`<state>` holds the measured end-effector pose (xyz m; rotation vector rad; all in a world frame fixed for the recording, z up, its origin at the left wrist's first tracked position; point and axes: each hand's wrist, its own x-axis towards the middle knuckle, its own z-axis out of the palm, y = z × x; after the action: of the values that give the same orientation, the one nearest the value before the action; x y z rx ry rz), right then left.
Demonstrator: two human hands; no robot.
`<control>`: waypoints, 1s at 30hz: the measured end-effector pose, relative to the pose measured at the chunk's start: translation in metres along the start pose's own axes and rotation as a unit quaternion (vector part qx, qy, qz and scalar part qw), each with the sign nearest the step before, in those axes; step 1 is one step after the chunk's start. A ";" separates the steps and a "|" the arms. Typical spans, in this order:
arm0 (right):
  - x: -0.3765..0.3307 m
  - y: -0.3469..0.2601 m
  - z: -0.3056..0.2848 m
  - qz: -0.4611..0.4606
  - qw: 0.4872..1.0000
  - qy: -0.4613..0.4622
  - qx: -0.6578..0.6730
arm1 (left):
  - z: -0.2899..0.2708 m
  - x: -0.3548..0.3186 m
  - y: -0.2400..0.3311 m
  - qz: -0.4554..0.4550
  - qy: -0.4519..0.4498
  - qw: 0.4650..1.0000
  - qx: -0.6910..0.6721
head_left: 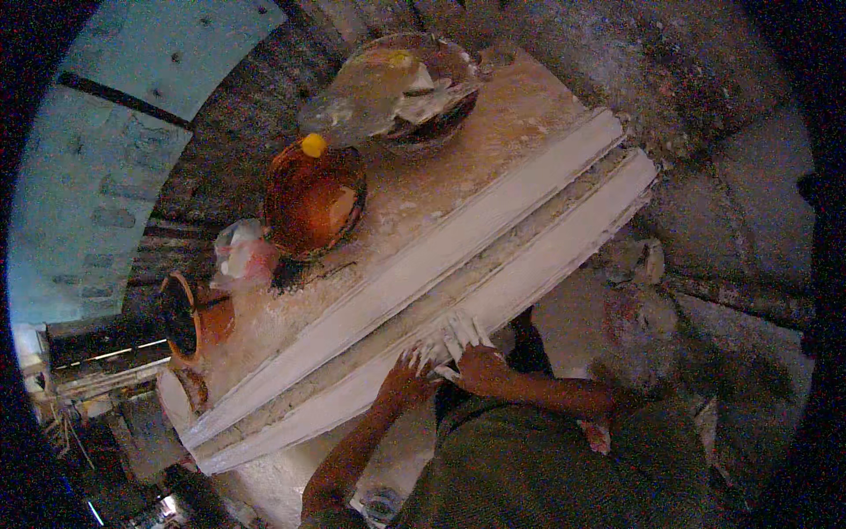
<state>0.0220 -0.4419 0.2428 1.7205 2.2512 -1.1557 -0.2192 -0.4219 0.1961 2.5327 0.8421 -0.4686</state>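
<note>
Two long white strips, plaster-like in look, run side by side across the worktable: the far strip [423,251] and the near strip [529,260]. A rough grey-brown groove [493,249] separates them. Both my hands are at the near strip's front edge, close together, their fingers coated in white paste. My left hand [410,379] has its fingers stretched toward the strip. Just beside it, my right hand [480,363] lies with its fingers extended and apart over the edge. I see no tool in either hand; the undersides of the fingers are hidden.
Beyond the strips, an orange-brown basin [313,204] and a wide bowl [441,75] with a clear plastic sheet [370,97] stand on the dusty worktable [520,97]. A crumpled plastic bag [242,254] and a tipped round container [189,317] sit at the left.
</note>
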 end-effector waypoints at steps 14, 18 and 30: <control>0.018 0.129 -0.033 0.283 0.938 0.194 -0.048 | 0.001 0.025 -0.018 0.098 0.019 0.992 0.076; 0.004 0.259 -0.094 0.284 0.920 0.265 -0.049 | -0.016 0.071 0.001 0.110 0.010 0.993 0.046; 0.049 0.282 -0.025 0.126 0.992 0.004 0.024 | -0.066 0.253 0.061 0.115 0.010 0.992 -0.054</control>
<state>0.2549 -0.3638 0.0932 1.9620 1.9512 -1.1555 0.0231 -0.3116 0.1594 2.4970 0.5564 -0.3139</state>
